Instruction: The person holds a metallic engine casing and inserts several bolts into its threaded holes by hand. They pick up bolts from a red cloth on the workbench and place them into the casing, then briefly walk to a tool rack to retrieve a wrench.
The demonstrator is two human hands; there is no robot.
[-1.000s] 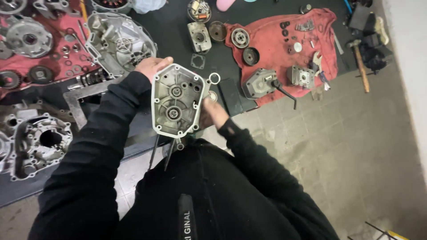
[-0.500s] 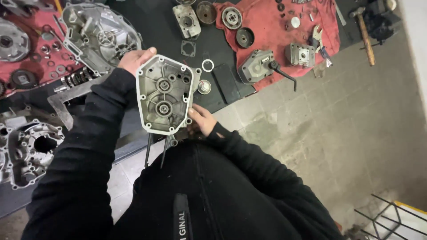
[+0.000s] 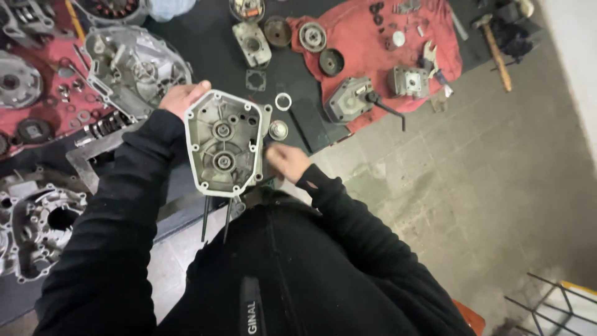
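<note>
My left hand (image 3: 181, 98) grips the top edge of a grey metal engine cover (image 3: 225, 142) and holds it upright in front of my chest, with its inner side and two bearing seats toward me. My right hand (image 3: 285, 160) is beside the cover's right edge, fingers curled and blurred; whether it holds anything I cannot tell. Two thin dark rods (image 3: 214, 219) hang below the cover. A small round metal part (image 3: 278, 130) and a white ring (image 3: 283, 101) lie just beyond my right hand.
A large grey crankcase half (image 3: 134, 65) lies on the dark mat at upper left, another casing (image 3: 40, 224) at far left. A red cloth (image 3: 379, 53) carries gears, small housings and a wrench. A hammer (image 3: 494, 43) lies at upper right. Tiled floor spreads to the right.
The engine cover has stayed in my left hand while my right hand has come away from behind its lower right edge into open view. The view has shifted slightly.
</note>
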